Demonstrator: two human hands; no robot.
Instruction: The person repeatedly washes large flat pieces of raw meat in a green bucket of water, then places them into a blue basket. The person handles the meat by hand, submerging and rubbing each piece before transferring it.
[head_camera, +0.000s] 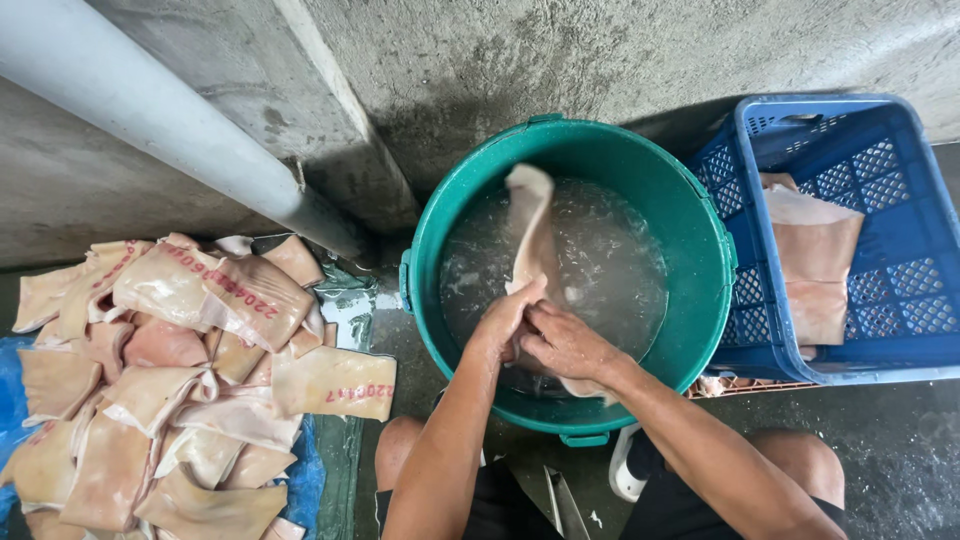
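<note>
Your left hand (505, 320) and right hand (562, 342) both grip a pale slab of pork skin (530, 235), fingers pinching it over the water-filled green tub (700, 240), beside a blue crate (900, 200).

Both bare forearms reach forward, converging. Left hand (503, 320) and right hand (565, 342) meet side by side, fingers curled closed, knuckles up.

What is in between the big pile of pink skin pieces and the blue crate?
The green bucket of cloudy water, seen from the head camera. Both hands, left and right, hold a pale skin piece over it.
</note>
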